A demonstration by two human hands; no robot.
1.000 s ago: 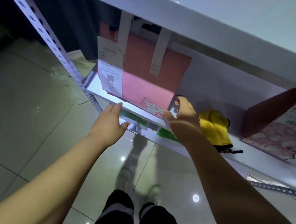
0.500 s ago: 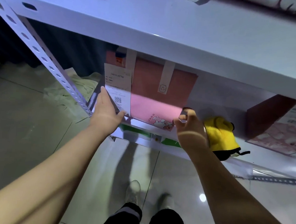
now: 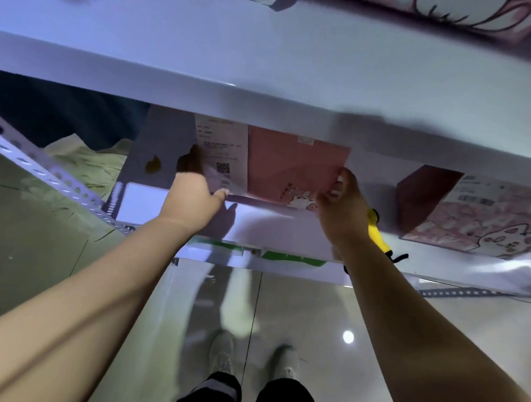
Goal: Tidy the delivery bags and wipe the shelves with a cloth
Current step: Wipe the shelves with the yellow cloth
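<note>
Head view: the pink delivery bag (image 3: 294, 168) stands on the lower shelf (image 3: 170, 207), back from its front edge, with its top hidden behind the lip of the upper shelf (image 3: 266, 61) and a white receipt (image 3: 222, 154) on its front. Both hands are on it. The left hand (image 3: 193, 193) clasps the bag's left edge, thumb in front at the base and fingers reaching up along the side in shadow. The right hand (image 3: 342, 202) has its fingers curled round the lower right corner, pinching it. Just beyond the right wrist lies a yellow item with black trim (image 3: 375, 232); whether it is the cloth I cannot tell. Further right on the same shelf a cat-print bag (image 3: 480, 220) stands turned at an angle, and another printed bag (image 3: 456, 10) sits on the upper shelf. By my reading the job is in its tidying part: this bag is being squared up, the angled one probably wants straightening, and the wiping looks to be ahead, since neither hand holds a cloth.
</note>
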